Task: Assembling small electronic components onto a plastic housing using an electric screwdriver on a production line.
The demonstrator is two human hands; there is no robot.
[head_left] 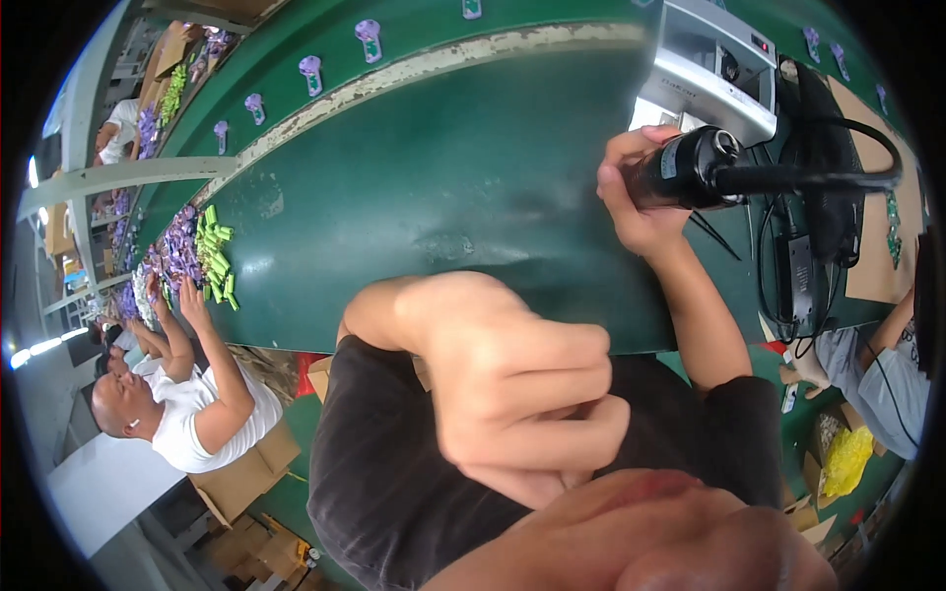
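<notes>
My right hand (642,197) is wrapped round a black corded electric screwdriver (680,169), just in front of a grey-white box-shaped machine (724,84), apparently a screw feeder, with a red switch. The screwdriver's thick cable curves off to the right. Its tip is hidden behind my hand. Close to the camera, in front of my chest, my left hand (527,384) is closed with its fingers curled in. Whatever it may hold is hidden. Below both hands stretches the green worktop (424,187).
Purple parts with green boards (369,41) lie in a row on the far green strip, past a worn raised edge. Purple pieces (179,246) and lime-green cylinders (214,251) are heaped at left, by a co-worker (212,404). A power adapter (794,271) and cables lie at right.
</notes>
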